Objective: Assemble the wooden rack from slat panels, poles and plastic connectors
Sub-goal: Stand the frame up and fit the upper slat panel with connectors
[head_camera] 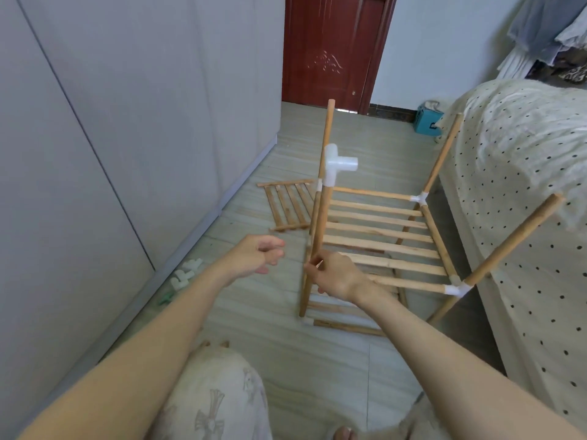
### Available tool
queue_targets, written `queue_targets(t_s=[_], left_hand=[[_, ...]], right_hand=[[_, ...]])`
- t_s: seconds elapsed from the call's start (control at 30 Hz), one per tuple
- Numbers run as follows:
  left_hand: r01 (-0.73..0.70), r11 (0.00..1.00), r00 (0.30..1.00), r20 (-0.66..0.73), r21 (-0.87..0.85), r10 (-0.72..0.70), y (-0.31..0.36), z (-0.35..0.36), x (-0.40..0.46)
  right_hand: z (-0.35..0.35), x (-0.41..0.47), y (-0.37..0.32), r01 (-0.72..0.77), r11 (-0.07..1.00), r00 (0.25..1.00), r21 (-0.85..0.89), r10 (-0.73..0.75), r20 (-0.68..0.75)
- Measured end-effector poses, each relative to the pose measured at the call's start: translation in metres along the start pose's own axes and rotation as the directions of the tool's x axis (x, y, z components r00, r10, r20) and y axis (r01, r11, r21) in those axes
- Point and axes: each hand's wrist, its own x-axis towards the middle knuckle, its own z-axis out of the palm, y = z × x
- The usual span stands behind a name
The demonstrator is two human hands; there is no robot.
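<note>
Rack [378, 239] stands on the floor [286, 360], part built: one slat panel mounted level, carried by corner connectors, with poles rising above them.

Right hand [336, 276] is the grip: fingers pinched round the near-left pole [320, 227], low on it, at panel height. Above the grip, on the same pole, sits a white T-connector [336, 166], its side socket pointing right, over the panel. Left hand [259, 254] hangs released, fingers loosely curled, just left of the grip, touching nothing.

Step in hand, as judged: seating this pole and its connector. To do it well: hold the pole plumb, bring the free hand up to the connector, turn the side socket square to the panel edge, and press straight down the pole axis so the joint below does not rack.

Count:
- Upright poles above the panel: 4 (near-left, far-left close behind it, far-right, near-right).
- Panels: 1 mounted; a spare panel [290, 204] flat on the floor beyond and left of the grip; a third seems to lie under the rack, partly hidden.
- Loose connectors [185, 274] on the floor, left of the grip by the wardrobe [95, 122]: about 3, exact number unclear.
- Bed [524, 185] right of the rack.
</note>
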Motion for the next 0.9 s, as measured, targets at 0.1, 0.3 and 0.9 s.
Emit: queue_targets(t_s=[0.1, 0.3, 0.9], left_hand=[[0.073, 0.997, 0.996, -0.045, -0.032, -0.075, -0.044, -0.014, 0.004], [0.344, 0.937, 0.934, -0.124, 0.061, -0.335, -0.185, -0.005, 0.013], [0.32, 0.666, 0.937, -0.123, 0.673, -0.327, -0.349, 0.035, 0.017]], right_hand=[[0.031, 0.018, 0.005, 0.075, 0.97, 0.978, -0.232, -0.026, 0.206], [0.109, 0.063, 0.011, 0.217, 0.856, 0.841, -0.469, 0.08, 0.535], [0.278, 0.116, 0.106, 0.229, 0.874, 0.692, -0.429, 0.164, 0.704]])
